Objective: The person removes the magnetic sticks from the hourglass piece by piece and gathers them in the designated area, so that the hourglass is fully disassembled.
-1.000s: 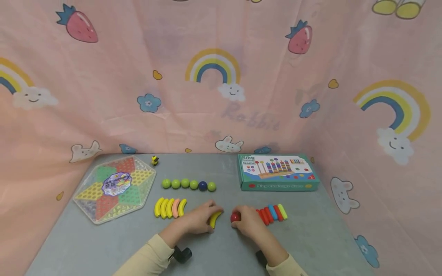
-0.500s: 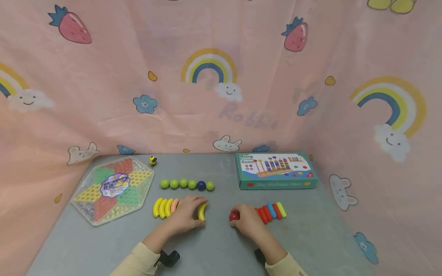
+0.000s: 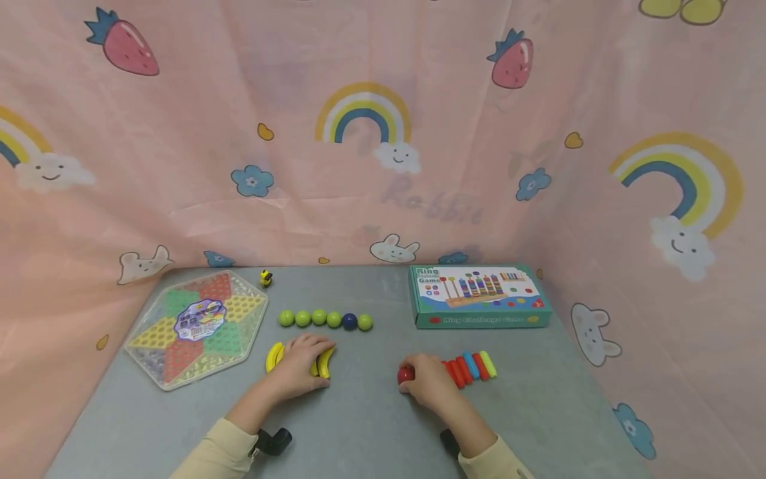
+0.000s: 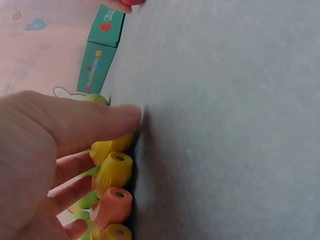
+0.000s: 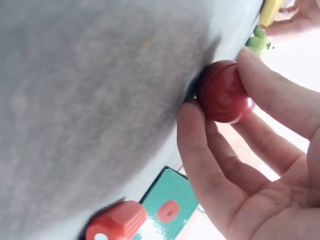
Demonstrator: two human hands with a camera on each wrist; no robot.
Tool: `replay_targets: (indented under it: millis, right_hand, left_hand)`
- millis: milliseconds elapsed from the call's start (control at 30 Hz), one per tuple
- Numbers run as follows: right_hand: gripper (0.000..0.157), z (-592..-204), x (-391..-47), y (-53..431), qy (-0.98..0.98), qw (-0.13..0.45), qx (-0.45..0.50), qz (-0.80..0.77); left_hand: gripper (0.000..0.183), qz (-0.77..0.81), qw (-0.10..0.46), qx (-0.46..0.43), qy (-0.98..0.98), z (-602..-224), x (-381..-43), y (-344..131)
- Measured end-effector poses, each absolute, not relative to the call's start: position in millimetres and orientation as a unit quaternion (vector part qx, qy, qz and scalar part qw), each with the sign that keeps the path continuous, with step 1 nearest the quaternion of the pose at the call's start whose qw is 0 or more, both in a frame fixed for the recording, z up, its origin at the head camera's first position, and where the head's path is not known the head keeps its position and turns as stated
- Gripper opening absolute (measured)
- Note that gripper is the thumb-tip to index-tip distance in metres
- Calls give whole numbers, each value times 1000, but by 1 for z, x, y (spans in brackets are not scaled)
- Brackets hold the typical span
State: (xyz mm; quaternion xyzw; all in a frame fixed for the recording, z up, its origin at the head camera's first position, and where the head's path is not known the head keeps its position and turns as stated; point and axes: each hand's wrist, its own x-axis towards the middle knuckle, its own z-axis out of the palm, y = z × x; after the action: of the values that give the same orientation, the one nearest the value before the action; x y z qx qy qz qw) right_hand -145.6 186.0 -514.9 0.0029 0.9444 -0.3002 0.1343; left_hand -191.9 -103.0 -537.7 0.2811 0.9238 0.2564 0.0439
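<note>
My left hand (image 3: 294,367) pinches a small yellow toy banana (image 3: 325,364) at the right end of a row of toy bananas (image 3: 273,358), much of which it covers. In the left wrist view, the thumb lies against this banana, beside another yellow banana (image 4: 118,172) and a salmon-pink banana (image 4: 114,206). Thumb and fingers of my right hand (image 3: 432,382) hold a shiny dark red ball (image 5: 223,94) down at the tabletop. Right of that hand lies a row of short sticks (image 3: 465,370), red, blue and yellow-green, partly hidden by the hand.
Behind the bananas runs a line of green balls (image 3: 319,317) with one dark blue ball (image 3: 350,322). A hexagonal Chinese checkers board (image 3: 236,339) lies at the left, a small bee figure (image 3: 266,278) behind it. The Ring Challenge Game box (image 3: 479,299) sits at the back right.
My left hand has carried the yellow banana leftward from mid-table to the right end of the banana row. The right hand stays on the red ball in the same place.
</note>
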Motion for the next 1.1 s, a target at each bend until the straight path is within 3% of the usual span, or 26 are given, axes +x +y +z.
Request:
replay_targets:
  millis: [167,467,767,1100]
  right_hand:
    - [35,-513,-149,187,942,135,2,-307]
    - [39,-506,-182,184,925,47,-4,-378]
    - [39,-523,-231,159,925,5,13,-379]
    - [43,-530,-241,154,935,20,7,-354]
  left_hand:
    - [72,252,43,280,925,-536,-188,-103]
    - [55,309,-48,360,879,-521,-156,-77]
    - [52,343,-19,362,867,-520,-145,-60]
    - [49,365,-36,348,863,-522,-146,-61]
